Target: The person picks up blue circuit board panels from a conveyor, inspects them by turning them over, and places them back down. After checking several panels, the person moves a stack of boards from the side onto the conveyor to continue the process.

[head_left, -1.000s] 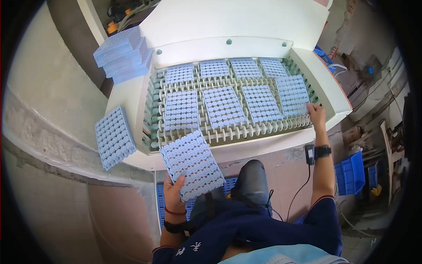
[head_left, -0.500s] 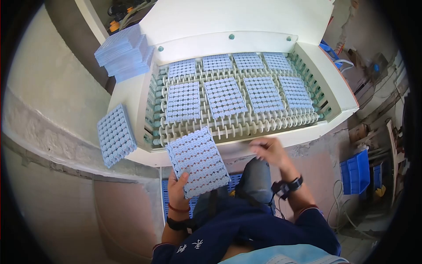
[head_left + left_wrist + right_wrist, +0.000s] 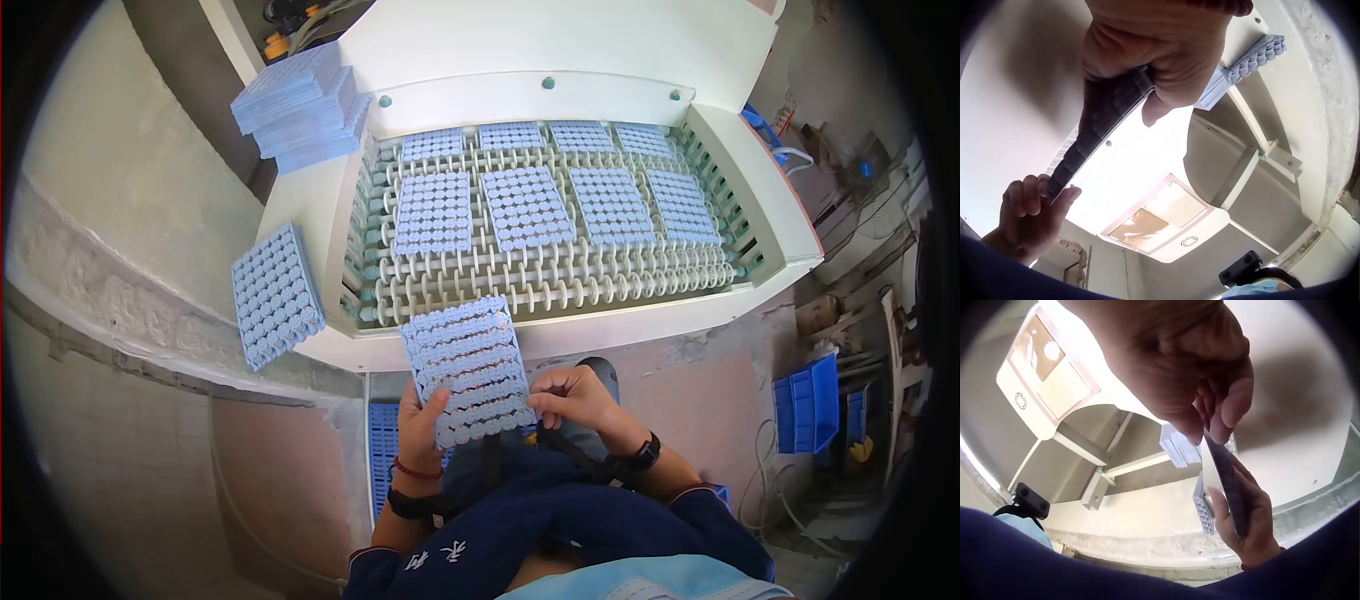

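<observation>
My left hand (image 3: 418,430) grips a light-blue panel (image 3: 465,370) of joined round pieces by its lower left edge, thumb on top. The panel is tilted in front of the machine's near edge. At its lower right edge, my right hand (image 3: 578,398) pinches it between thumb and curled fingers. In the left wrist view the panel (image 3: 1100,128) runs edge-on between both hands. The right wrist view shows the right fingertips (image 3: 1225,434) at the panel's end. Beyond, several similar panels (image 3: 527,208) lie in two rows on a bed of white roller wheels (image 3: 560,295).
More panels (image 3: 278,295) lie on the ledge at the left. Behind them stands a tall stack of blue panels (image 3: 300,110). A white machine cover (image 3: 620,40) rises behind the rollers. Blue bins (image 3: 805,405) sit at the right, and a blue slatted crate (image 3: 385,450) is below.
My right hand has left the panel at the right end of the front row and come to the held panel's right edge. The panels on the rollers have moved away toward the cover.
</observation>
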`<act>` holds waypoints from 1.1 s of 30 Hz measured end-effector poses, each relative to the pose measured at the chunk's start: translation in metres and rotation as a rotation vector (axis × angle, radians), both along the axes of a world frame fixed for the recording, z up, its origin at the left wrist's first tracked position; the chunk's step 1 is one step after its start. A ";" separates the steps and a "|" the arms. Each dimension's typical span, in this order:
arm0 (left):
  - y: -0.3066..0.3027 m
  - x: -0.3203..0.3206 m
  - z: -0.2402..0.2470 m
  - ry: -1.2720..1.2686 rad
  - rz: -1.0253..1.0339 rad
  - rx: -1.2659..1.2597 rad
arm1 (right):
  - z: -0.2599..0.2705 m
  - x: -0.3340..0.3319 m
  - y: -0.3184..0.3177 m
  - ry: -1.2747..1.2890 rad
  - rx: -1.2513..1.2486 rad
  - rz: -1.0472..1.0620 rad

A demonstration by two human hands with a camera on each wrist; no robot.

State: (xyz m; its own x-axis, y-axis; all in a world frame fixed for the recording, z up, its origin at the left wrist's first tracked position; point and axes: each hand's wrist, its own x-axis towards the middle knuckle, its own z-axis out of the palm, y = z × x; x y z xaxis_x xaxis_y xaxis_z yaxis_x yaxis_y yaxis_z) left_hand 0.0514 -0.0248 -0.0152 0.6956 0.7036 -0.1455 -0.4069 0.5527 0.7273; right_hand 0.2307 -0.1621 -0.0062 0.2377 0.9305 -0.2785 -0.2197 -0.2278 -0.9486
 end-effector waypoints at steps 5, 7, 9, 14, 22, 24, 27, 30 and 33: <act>0.000 -0.004 -0.001 -0.002 -0.014 0.005 | 0.003 -0.004 0.000 -0.021 -0.022 -0.013; 0.000 -0.004 -0.003 0.009 0.020 0.019 | 0.002 -0.005 0.000 -0.056 -0.040 -0.022; -0.001 -0.005 -0.004 0.019 0.054 0.032 | 0.003 -0.006 0.000 -0.066 -0.055 -0.031; 0.004 -0.012 -0.005 0.054 0.108 0.076 | 0.000 0.013 -0.006 -0.025 0.011 -0.168; 0.018 -0.043 0.006 -0.282 -0.038 -0.088 | -0.008 0.053 -0.020 0.033 0.197 -0.611; 0.019 -0.047 0.003 -0.305 -0.059 -0.088 | -0.009 0.045 -0.010 0.044 0.179 -0.567; 0.018 -0.049 0.004 -0.326 -0.070 -0.092 | -0.010 0.032 0.014 0.048 0.146 -0.483; 0.015 -0.051 0.009 -0.303 -0.071 -0.071 | -0.005 0.018 0.056 0.051 0.110 -0.339; 0.014 -0.051 0.012 -0.267 -0.023 -0.040 | -0.011 0.013 0.091 0.046 0.126 -0.255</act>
